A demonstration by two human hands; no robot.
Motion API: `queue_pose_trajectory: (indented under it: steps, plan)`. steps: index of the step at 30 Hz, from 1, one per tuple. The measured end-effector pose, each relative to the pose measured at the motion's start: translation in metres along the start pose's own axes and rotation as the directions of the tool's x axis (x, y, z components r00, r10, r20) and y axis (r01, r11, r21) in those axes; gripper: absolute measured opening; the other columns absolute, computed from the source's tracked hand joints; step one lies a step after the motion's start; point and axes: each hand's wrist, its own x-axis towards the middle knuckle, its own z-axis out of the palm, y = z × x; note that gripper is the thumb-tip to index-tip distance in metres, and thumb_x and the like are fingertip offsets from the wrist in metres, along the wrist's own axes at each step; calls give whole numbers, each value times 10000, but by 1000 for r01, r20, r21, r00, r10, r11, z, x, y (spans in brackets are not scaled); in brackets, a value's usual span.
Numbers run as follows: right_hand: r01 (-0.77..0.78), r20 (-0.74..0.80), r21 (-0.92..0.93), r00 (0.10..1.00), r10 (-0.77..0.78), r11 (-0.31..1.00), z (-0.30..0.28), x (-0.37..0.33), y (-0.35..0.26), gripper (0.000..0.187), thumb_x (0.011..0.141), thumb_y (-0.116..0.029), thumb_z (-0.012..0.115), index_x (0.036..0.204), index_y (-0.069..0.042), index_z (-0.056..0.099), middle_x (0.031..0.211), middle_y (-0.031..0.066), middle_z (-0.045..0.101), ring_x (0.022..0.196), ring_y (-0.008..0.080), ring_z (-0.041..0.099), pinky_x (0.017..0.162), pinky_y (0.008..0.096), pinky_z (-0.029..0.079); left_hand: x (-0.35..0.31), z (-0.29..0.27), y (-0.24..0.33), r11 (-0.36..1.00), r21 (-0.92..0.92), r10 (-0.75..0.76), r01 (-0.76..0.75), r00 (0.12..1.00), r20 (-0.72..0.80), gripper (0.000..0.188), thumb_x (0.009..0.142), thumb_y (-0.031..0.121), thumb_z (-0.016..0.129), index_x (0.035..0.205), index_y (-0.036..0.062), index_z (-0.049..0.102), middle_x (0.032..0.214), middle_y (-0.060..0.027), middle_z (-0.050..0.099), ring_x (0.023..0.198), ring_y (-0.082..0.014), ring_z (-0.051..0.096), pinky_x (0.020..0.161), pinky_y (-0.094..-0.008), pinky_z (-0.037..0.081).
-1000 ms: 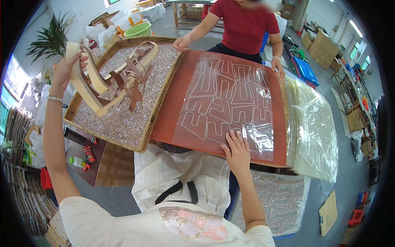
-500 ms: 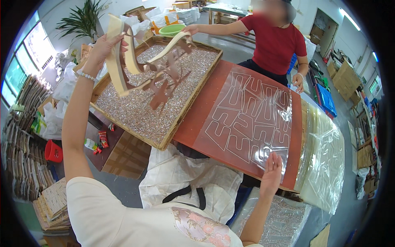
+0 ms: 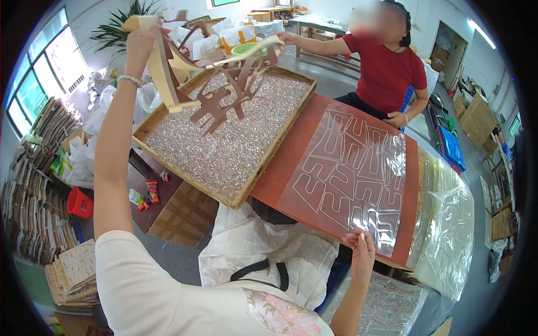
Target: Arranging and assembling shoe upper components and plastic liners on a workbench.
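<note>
My left hand (image 3: 142, 47) is raised at the upper left, closed on one end of a floppy cut-out sheet (image 3: 216, 111), cream on one side and brown on the other. Its strips and openings dangle over a shallow wooden tray (image 3: 193, 186) of glittering small pieces. A co-worker's hand (image 3: 287, 38) grips the other end of the cut-out sheet. My right hand (image 3: 362, 256) is at the near edge of a clear plastic sheet (image 3: 314, 180) with white-outlined shapes. Its fingers are bent and somewhat apart; whether they touch the sheet is unclear.
The clear sheet lies on a reddish-brown board (image 3: 283, 155), beside a stack of shiny transparent sheets (image 3: 445, 229). A co-worker in a red shirt (image 3: 384, 61) stands across. At left are a red bin (image 3: 80, 203), a cardboard box (image 3: 185, 215) and stacked boards (image 3: 70, 274).
The cut-out sheet has swung higher and leftward over the tray, still held at both ends. My right hand has drawn nearer to me, its straight fingers now bent. The view has shifted slightly.
</note>
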Motion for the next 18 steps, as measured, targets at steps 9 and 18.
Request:
queue_pose_trajectory:
  steps: [9,18]
  plan:
    - [-19,51,-127,998,25,992,25,-5,-9,236,975,-162,447,1049,14,586,893,101,652,820,161,621,793,283,477,-51,-5,117,728,-637,-110,253,960,256,342,866,283,652,1045,-8,631,951,-79,691,777,-151,673,660,-269,544]
    - [-19,211,-202,975,63,979,66,3,-18,228,970,-150,469,1063,19,591,914,93,653,853,146,621,813,278,483,-76,-6,189,642,-741,106,198,934,342,270,872,250,651,994,9,634,851,-72,685,688,-107,643,599,-245,541]
